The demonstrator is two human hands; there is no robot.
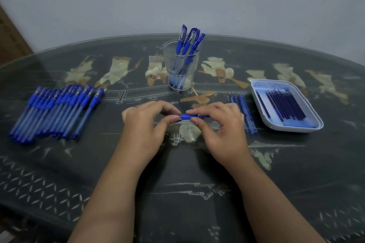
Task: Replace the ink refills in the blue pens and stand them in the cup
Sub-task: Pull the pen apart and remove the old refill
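Note:
A blue pen (186, 117) lies crosswise between my two hands above the table's middle. My left hand (147, 124) pinches its left end with thumb and fingers. My right hand (219, 124) grips the blue grip section, and most of the pen is hidden under my fingers. A clear cup (181, 66) stands behind my hands with several blue pens upright in it. Several capped blue pens (57, 112) lie in a row at the left. A white tray (314, 118) at the right holds several dark blue refills (284, 107).
Several loose refills (244, 112) lie on the table between my right hand and the tray. The dark table (177, 183) has pale inlaid figures and a curved far edge against a grey wall. A cardboard box (9, 39) stands at the far left.

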